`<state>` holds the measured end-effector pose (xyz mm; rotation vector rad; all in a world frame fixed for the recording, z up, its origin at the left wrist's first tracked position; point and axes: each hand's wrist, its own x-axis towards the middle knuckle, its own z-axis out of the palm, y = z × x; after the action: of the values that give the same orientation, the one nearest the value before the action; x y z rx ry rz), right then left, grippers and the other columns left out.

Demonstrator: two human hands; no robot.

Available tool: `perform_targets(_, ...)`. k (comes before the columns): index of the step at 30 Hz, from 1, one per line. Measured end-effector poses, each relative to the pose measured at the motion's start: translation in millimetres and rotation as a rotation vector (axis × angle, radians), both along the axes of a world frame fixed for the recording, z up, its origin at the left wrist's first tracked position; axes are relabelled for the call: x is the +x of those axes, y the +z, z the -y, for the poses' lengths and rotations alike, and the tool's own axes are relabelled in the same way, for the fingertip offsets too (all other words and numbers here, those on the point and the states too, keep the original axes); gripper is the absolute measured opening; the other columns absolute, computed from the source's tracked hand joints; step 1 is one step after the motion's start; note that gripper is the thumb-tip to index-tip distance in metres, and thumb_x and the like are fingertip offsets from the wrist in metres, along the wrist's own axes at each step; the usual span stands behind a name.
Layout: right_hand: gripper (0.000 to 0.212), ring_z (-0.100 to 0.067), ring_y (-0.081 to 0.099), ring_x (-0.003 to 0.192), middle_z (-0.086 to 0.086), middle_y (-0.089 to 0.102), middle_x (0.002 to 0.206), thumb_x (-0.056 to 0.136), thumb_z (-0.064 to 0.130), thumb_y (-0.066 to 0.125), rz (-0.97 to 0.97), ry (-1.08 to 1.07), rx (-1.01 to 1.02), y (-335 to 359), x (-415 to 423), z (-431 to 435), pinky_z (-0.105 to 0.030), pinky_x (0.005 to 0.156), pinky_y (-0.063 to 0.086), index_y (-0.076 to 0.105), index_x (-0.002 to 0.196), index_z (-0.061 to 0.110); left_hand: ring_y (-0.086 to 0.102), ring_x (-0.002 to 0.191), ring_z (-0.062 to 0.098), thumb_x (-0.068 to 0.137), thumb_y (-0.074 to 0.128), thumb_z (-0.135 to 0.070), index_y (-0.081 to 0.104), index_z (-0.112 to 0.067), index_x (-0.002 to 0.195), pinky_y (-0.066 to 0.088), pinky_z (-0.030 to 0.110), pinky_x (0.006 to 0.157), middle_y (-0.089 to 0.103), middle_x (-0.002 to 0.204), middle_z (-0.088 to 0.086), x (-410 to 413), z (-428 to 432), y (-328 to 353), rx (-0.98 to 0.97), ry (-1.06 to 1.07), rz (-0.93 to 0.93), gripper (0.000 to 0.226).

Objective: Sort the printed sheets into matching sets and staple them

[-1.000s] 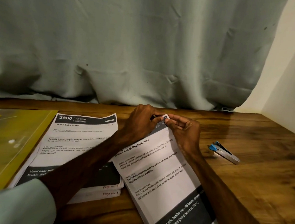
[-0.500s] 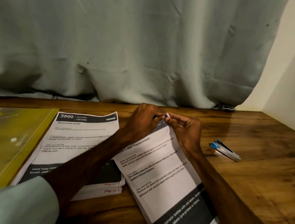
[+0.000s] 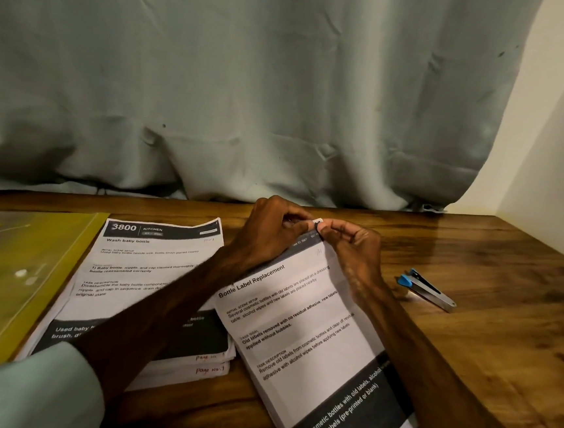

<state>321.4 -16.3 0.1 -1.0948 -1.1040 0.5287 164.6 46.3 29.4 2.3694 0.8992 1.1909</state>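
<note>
A set of printed sheets headed "Bottle Label Replacement" lies tilted on the wooden table. My left hand and my right hand both pinch its top right corner, fingertips almost touching. A second stack headed "Wash baby bottle" lies to the left, partly under my left forearm. A small silver and blue stapler rests on the table to the right of my right hand, untouched.
A yellow plastic folder lies at the far left edge. A grey-green curtain hangs behind the table, and a pale wall closes the right side.
Both hands stay pinched on the sheet's top corner with only slight finger shifts. The stapler and the left stack have not moved.
</note>
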Motion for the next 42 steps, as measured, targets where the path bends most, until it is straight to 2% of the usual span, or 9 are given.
perform_targets(7, 0.016, -0.005, 0.073, 0.076, -0.003, 0.076, 0.089, 0.089, -0.003, 0.070, -0.041, 0.025, -0.057, 2.1, 7.2, -1.0, -0.016, 0.075, 0.058, 0.073, 0.105, -0.005, 0.072, 0.069, 0.002, 0.086, 0.081, -0.021, 0.082, -0.011, 0.097, 0.052, 0.010, 0.060, 0.078, 0.087, -0.005, -7.5, -7.6, 4.3, -0.252, -0.043, -0.028, 0.015)
perform_targets(12, 0.017, -0.019, 0.074, 0.077, -0.015, 0.078, 0.095, 0.092, 0.006, 0.070, 0.006, 0.155, -0.198, 3.0, 15.9, 5.1, -0.024, 0.071, 0.061, 0.074, 0.106, -0.003, 0.072, 0.070, 0.003, 0.086, 0.081, -0.019, 0.082, -0.011, 0.096, 0.053, 0.011, 0.061, 0.079, 0.089, 0.000, -6.7, -8.3, 2.1, -0.265, -0.045, -0.012, 0.013)
perform_targets(20, 0.014, -0.019, 0.074, 0.077, -0.013, 0.078, 0.093, 0.090, 0.006, 0.073, 0.094, 0.059, -0.168, -2.8, 19.6, -3.8, -0.025, 0.072, 0.060, 0.076, 0.101, -0.002, 0.075, 0.067, 0.017, 0.086, 0.081, -0.030, 0.081, -0.017, 0.097, 0.055, 0.022, 0.056, 0.079, 0.079, 0.002, -11.2, -10.7, 4.2, -0.484, -0.092, -0.028, 0.017)
perform_targets(26, 0.010, -0.017, 0.076, 0.076, -0.005, 0.079, 0.088, 0.091, 0.008, 0.072, 0.140, 0.047, -0.173, -5.9, 21.5, -7.3, -0.023, 0.068, 0.059, 0.077, 0.099, 0.003, 0.075, 0.065, 0.019, 0.086, 0.081, -0.027, 0.082, -0.014, 0.097, 0.058, 0.025, 0.058, 0.079, 0.079, 0.003, -9.1, -11.9, 2.4, -0.460, -0.064, -0.017, 0.017)
perform_targets(29, 0.011, -0.012, 0.075, 0.081, 0.001, 0.079, 0.091, 0.094, 0.019, 0.071, 0.286, 0.024, -0.176, -4.6, 24.2, -6.1, -0.027, 0.072, 0.060, 0.077, 0.098, 0.011, 0.075, 0.070, 0.018, 0.086, 0.081, -0.026, 0.082, -0.013, 0.097, 0.062, 0.031, 0.068, 0.079, 0.082, 0.003, -7.3, -14.3, 0.2, -0.392, -0.040, -0.049, 0.017)
perform_targets(32, 0.025, -0.007, 0.072, 0.083, 0.007, 0.077, 0.092, 0.099, 0.038, 0.063, 0.489, -0.084, -0.175, -2.0, 32.3, 4.5, -0.029, 0.074, 0.059, 0.077, 0.097, 0.017, 0.073, 0.066, 0.011, 0.087, 0.081, -0.025, 0.083, -0.014, 0.095, 0.059, 0.026, 0.064, 0.078, 0.080, -0.001, -7.1, -10.5, -0.2, -0.359, -0.039, -0.037, 0.013)
perform_targets(35, 0.020, -0.010, 0.069, 0.083, 0.003, 0.075, 0.090, 0.096, 0.033, 0.069, 0.600, -0.261, -0.189, 5.7, 55.9, 14.0, -0.033, 0.079, 0.057, 0.076, 0.094, 0.015, 0.072, 0.064, 0.007, 0.087, 0.080, -0.025, 0.083, -0.016, 0.094, 0.056, 0.020, 0.059, 0.078, 0.081, -0.005, -7.8, -6.2, 2.5, -0.312, -0.039, -0.053, 0.012)
perform_targets(39, 0.018, -0.026, 0.065, 0.082, -0.003, 0.065, 0.080, 0.083, 0.024, 0.083, 0.856, -0.337, -0.452, 14.5, 106.5, 39.0, -0.029, 0.066, 0.045, 0.068, 0.084, 0.014, 0.072, 0.065, 0.006, 0.088, 0.079, -0.027, 0.082, -0.017, 0.095, 0.053, 0.014, 0.056, 0.078, 0.084, -0.005, -7.9, -6.3, 5.7, -0.270, -0.042, -0.080, 0.013)
perform_targets(42, 0.033, -0.021, 0.059, 0.078, -0.003, 0.060, 0.080, 0.078, 0.036, 0.086, 0.894, -0.411, -0.696, 14.2, 132.7, 63.6, -0.028, 0.059, 0.040, 0.060, 0.082, 0.015, 0.072, 0.065, 0.005, 0.088, 0.079, -0.029, 0.082, -0.018, 0.096, 0.051, 0.011, 0.054, 0.078, 0.085, -0.004, -7.1, -6.8, 7.6, -0.253, -0.048, -0.083, 0.014)
